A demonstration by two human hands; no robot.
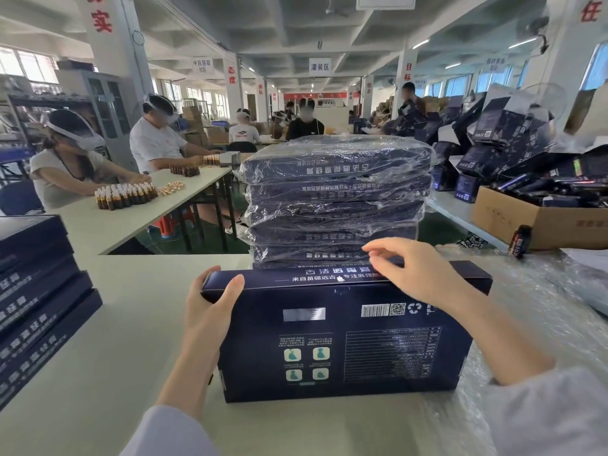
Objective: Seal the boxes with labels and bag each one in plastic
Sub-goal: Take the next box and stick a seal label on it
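Note:
A dark blue flat box (345,340) lies on the white table (115,340) in front of me, back side up with barcode and printed text. My left hand (210,304) grips its far left corner, thumb on top. My right hand (418,271) hovers over the box's far edge with fingers spread, holding nothing I can see. A small white label (339,278) sits on that far edge near the middle. Right behind the box rises a stack of several blue boxes wrapped in clear plastic (335,199).
A stack of unwrapped blue boxes (39,297) stands at the left edge. Bubble wrap (543,324) covers the table on the right. A cardboard carton (539,218) and a small dark bottle (519,241) sit at far right. People work with brown bottles (125,195) at the left table.

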